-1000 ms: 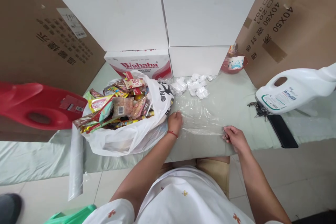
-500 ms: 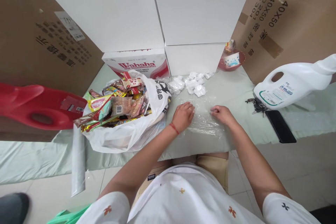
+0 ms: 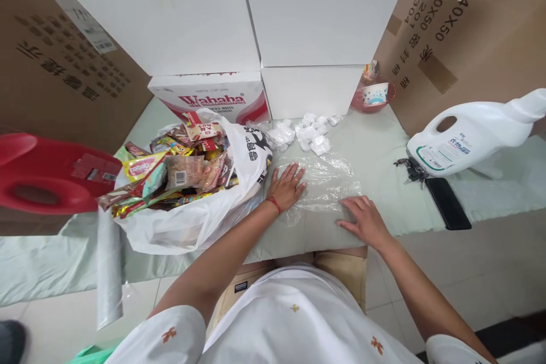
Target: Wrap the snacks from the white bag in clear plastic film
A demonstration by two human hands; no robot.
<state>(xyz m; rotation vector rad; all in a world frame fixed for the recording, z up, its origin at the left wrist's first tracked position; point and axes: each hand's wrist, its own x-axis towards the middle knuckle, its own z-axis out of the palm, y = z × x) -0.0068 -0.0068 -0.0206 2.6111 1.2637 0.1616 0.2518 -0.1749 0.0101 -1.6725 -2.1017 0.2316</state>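
A crinkled sheet of clear plastic film (image 3: 326, 182) lies spread on the green-covered table. My left hand (image 3: 286, 186) rests flat on its left edge, fingers spread. By the lower right corner of the film, my right hand (image 3: 362, 219) is open, thumb and fingers apart; its fingertips are at the film's edge, and I cannot tell whether they touch it. Several small white wrapped bundles (image 3: 313, 135) sit just beyond the film. To the left of my left hand stands a white plastic bag (image 3: 251, 165) full of packaged snacks (image 3: 187, 170).
A red jug (image 3: 55, 176) stands at the left beside a roll of clear film (image 3: 108, 267). White boxes (image 3: 311, 91) and a Wahaha carton (image 3: 213, 96) line the back. On the right are a white detergent bottle (image 3: 460, 136), keys (image 3: 412, 170), a phone (image 3: 447, 203) and a red bowl (image 3: 373, 103).
My left hand has flattened and spread its fingers at the film's left side. My right hand has opened from a pinch and moved down toward me. The film now lies flatter.
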